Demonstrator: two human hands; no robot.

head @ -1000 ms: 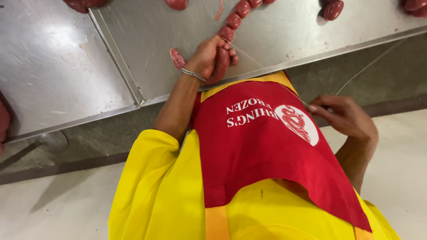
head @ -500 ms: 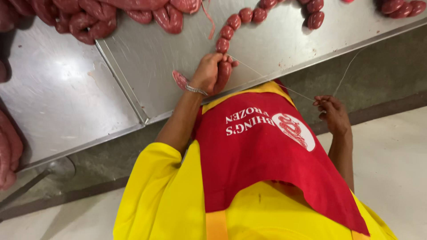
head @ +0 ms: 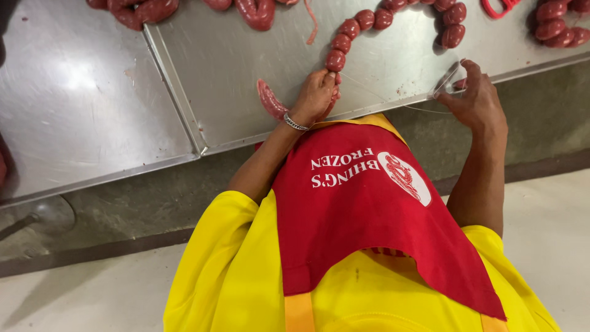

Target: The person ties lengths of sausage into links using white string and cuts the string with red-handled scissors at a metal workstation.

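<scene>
Head view, read from the left edge of the frame to the right, shows the following. We see a steel table (head: 80, 92) filling the upper left, with a seam running down to a second steel panel that spans the upper middle and right. Along the top edge, left of centre, lie loose dark red sausages (head: 144, 9).

Near the middle of the frame, our left hand (head: 316, 95) rests on the table close to its front edge, a silver bracelet (head: 295, 122) around the wrist. Its fingers are curled tight around an unlinked length of sausage (head: 270, 101), whose free end sticks out to the left of the hand. From the top of that hand, a chain of round sausage links (head: 350, 27) runs upward and to the right, curving along the top edge of the frame.

A thin white string (head: 384, 92) stretches from the left hand across the table to our right hand (head: 473, 98), at the table's front edge in the upper right. Its fingers are drawn close together on the string; we cannot tell exactly how the string is pinched.

Further right, more links (head: 556, 27) lie in the upper right corner, beside a red looped item (head: 501, 7) at the top edge.

Below the hands, a red apron (head: 369, 209) over a yellow shirt (head: 233, 270) fills the lower middle.
</scene>
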